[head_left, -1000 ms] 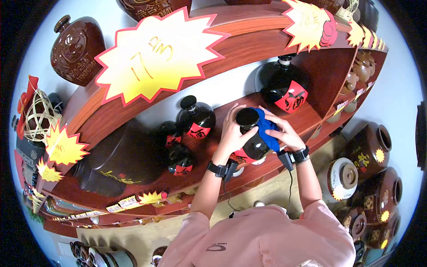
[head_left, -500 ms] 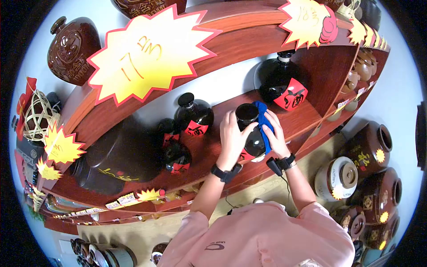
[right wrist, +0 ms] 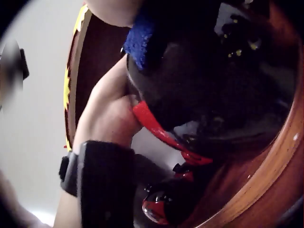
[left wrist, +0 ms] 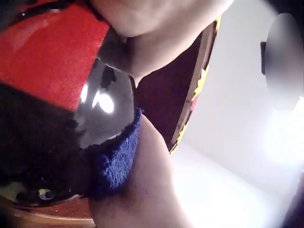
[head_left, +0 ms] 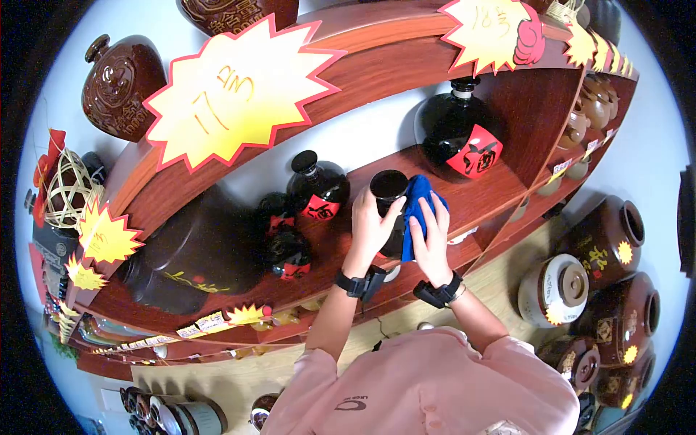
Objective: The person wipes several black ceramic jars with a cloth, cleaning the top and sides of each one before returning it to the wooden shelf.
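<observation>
A round black glossy bottle (head_left: 392, 225) with a wide black stopper and a red label (left wrist: 52, 52) stands at the shelf's front edge. My left hand (head_left: 370, 230) grips its left side just below the stopper, with the thumb across the shoulder. On the right side my right hand (head_left: 430, 243) holds a blue cloth (head_left: 415, 199) against the bottle, fingers spread over the fabric. In the left wrist view the fuzzy cloth (left wrist: 116, 166) lies on the shiny black surface. The right wrist view shows the bottle's dark side (right wrist: 204, 90) and the left hand (right wrist: 111, 104) behind it.
A larger black bottle (head_left: 453, 130) with a red label stands behind to the right on the shelf (head_left: 500, 185). Smaller black bottles (head_left: 319, 190) stand to the left. A big yellow price sign (head_left: 239, 94) hangs above. Large jars (head_left: 554, 290) stand on the floor at right.
Both hands and the bottle have shifted left in the head view. The right hand and cloth have moved round toward the bottle's near right side.
</observation>
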Demonstrator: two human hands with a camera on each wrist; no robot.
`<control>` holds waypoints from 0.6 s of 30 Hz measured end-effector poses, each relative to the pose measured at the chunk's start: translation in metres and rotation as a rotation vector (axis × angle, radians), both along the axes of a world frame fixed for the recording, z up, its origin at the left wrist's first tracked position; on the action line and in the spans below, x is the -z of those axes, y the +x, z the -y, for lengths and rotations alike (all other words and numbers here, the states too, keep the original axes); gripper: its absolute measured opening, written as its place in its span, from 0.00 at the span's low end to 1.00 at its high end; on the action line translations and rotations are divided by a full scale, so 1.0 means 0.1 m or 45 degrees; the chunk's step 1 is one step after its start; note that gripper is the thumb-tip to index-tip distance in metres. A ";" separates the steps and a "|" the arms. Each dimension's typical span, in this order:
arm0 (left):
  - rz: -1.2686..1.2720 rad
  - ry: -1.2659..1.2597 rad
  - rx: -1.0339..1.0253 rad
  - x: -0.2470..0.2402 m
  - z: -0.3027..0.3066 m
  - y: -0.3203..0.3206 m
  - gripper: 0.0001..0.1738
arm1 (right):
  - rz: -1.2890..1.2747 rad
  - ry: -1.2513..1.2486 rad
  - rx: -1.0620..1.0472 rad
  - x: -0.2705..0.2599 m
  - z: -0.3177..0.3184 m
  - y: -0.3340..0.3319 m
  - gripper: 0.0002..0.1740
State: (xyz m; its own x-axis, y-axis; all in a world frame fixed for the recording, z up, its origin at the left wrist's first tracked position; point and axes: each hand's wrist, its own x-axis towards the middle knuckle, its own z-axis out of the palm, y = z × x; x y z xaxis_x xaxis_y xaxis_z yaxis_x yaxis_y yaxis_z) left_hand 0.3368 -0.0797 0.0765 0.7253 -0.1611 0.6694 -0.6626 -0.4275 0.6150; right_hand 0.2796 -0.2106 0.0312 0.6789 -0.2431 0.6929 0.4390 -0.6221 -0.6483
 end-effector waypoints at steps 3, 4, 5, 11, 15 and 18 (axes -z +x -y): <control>0.005 0.017 0.004 0.07 -0.05 0.02 0.22 | 0.033 -0.206 -0.057 -0.15 0.06 0.06 0.25; 0.016 0.027 -0.012 0.06 -0.06 0.01 0.22 | 0.032 -0.279 -0.086 -0.20 0.10 0.11 0.24; 0.029 0.036 -0.027 0.04 -0.05 -0.01 0.22 | 0.016 -0.259 -0.147 -0.21 0.14 0.19 0.24; 0.104 0.019 -0.072 0.04 -0.04 -0.05 0.23 | -0.236 0.101 -0.733 -0.21 0.47 0.66 0.21; 0.124 -0.014 -0.068 0.07 -0.09 -0.12 0.23 | -0.424 0.488 -0.881 -0.14 0.49 0.68 0.24; 0.162 -0.058 -0.050 0.08 -0.12 -0.20 0.23 | -0.599 0.861 -1.004 -0.01 0.49 0.64 0.27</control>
